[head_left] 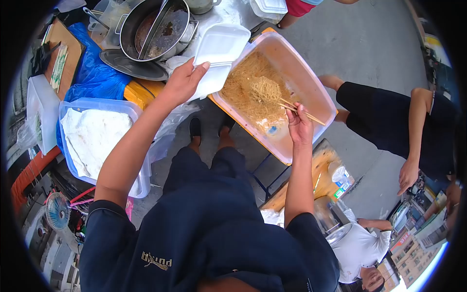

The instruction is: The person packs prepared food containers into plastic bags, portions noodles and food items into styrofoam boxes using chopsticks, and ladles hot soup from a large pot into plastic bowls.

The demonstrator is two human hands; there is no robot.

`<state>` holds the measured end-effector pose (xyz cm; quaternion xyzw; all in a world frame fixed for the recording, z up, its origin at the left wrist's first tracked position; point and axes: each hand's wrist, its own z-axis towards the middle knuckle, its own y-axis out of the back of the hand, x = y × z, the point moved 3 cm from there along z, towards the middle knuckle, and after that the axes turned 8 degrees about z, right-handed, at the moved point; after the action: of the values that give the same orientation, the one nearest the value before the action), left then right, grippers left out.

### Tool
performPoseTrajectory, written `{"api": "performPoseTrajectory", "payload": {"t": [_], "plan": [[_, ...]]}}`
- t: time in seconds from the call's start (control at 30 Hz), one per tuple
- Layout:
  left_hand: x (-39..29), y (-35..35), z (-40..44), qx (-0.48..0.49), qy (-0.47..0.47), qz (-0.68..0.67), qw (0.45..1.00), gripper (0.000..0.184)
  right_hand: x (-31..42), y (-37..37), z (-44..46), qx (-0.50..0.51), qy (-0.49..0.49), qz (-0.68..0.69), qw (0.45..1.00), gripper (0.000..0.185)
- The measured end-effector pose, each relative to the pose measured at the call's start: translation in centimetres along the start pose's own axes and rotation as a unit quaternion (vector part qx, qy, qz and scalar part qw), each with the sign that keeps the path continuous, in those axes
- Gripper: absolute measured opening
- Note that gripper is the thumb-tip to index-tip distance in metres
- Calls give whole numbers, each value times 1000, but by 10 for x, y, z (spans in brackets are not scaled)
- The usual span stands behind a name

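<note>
My left hand (186, 80) grips an open white foam takeaway box (221, 44) by its hinge side, beside the left rim of a large pale plastic tub (309, 80). Thin brown noodles (242, 80) lie in the tub, mostly toward its far left. My right hand (300, 125) is closed around a pair of wooden chopsticks (315, 118) over the tub's near right part. A clump of noodles (265, 89) is at the chopstick tips; whether it is fully lifted I cannot tell. The inside of the box is only partly visible.
A divided pot (165, 30) with dark liquid stands at the upper left, a dark lid (131, 64) below it. A plastic bin (138, 114) holding white cloth is at left. A wooden table (321, 163) stands at right. A person in black (377, 109) stands beyond the tub.
</note>
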<state>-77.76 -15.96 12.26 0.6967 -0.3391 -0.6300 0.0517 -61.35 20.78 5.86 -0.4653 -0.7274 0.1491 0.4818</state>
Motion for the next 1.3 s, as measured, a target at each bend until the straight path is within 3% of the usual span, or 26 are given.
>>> {"api": "performPoseTrajectory", "payload": {"t": [0.17,0.23,0.3,0.33,0.37,0.43,0.5,0.57,0.63,0.77,0.9,0.97,1.1,1.17,1.2,1.23,1.27,1.3], "plan": [[-5,-78,28,44,-35,51,997,53,56,-67,-55,55,95,-198,974,17],[11,-130,38,107,11,-144,984,61,61,-84,-61,73,106,-233,964,14],[17,-139,40,143,37,-162,976,66,54,-105,-65,135,166,-430,877,13],[19,-151,37,179,125,-299,929,69,45,-108,-62,127,190,-491,841,13],[20,-155,34,203,210,-429,855,73,36,-115,-64,126,190,-491,841,13],[40,-177,37,202,185,-480,833,82,28,-116,-65,117,249,-583,765,14],[42,-173,35,162,176,-499,833,87,25,-114,-65,120,271,-597,746,13],[42,-166,31,195,193,-495,824,85,10,-112,-72,103,387,-676,619,15],[35,-164,34,173,183,-450,857,83,-19,-99,-73,79,398,-633,659,16],[36,-168,38,175,196,-476,839,81,-61,-95,-75,73,361,-589,719,14],[26,-162,37,126,205,-500,832,79,-70,-118,-85,91,386,-579,712,17],[24,-159,35,150,201,-525,814,80,-57,-120,-94,103,384,-560,726,16],[29,-148,39,170,208,-546,794,83,-13,-97,-117,-34,370,-490,788,23],[29,-144,39,174,206,-543,795,85,-12,-64,-96,-170,282,-329,885,23],[30,-143,38,183,208,-549,788,86,-16,-49,-79,-170,281,-329,885,23],[30,-143,37,193,209,-555,782,88,-28,-27,-55,-194,199,-119,953,24],[28,-144,35,193,208,-555,782,88,-39,-12,-36,-208,107,98,967,24],[24,-144,30,175,214,-549,788,90,-41,-5,-21,-207,107,99,968,24]]}}
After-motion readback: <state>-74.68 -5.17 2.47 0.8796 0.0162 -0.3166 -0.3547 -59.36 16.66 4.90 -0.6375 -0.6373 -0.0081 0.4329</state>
